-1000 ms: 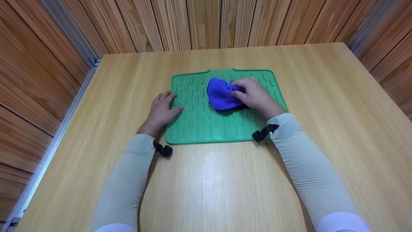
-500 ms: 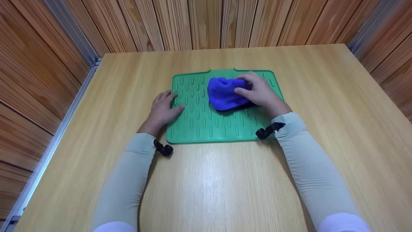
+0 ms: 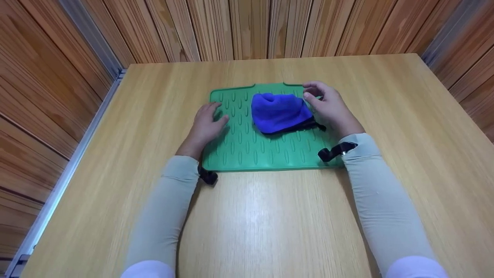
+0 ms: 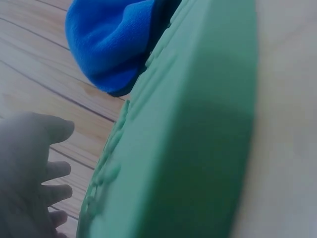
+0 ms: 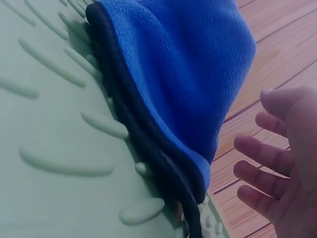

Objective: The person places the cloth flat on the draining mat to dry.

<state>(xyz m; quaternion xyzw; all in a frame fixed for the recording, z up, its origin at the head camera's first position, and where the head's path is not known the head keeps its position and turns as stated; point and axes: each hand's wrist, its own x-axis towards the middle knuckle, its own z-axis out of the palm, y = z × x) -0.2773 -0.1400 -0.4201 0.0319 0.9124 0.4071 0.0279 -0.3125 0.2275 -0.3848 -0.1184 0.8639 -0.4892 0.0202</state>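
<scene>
A: One blue fabric piece (image 3: 281, 112) lies humped on one green mat (image 3: 239, 154). Which way does it point?

B: Its long axis runs roughly left to right, one dark cord (image 3: 320, 126) pointing right, dark edge facing the person.

A: And the two hands?

B: The right hand (image 3: 332, 105) hangs just beside the fabric, fingers parted, loosely bent; the left hand (image 3: 206, 125), fingers spread, is at the mat's left edge. One worktop (image 3: 254, 216) lies beneath.
</scene>
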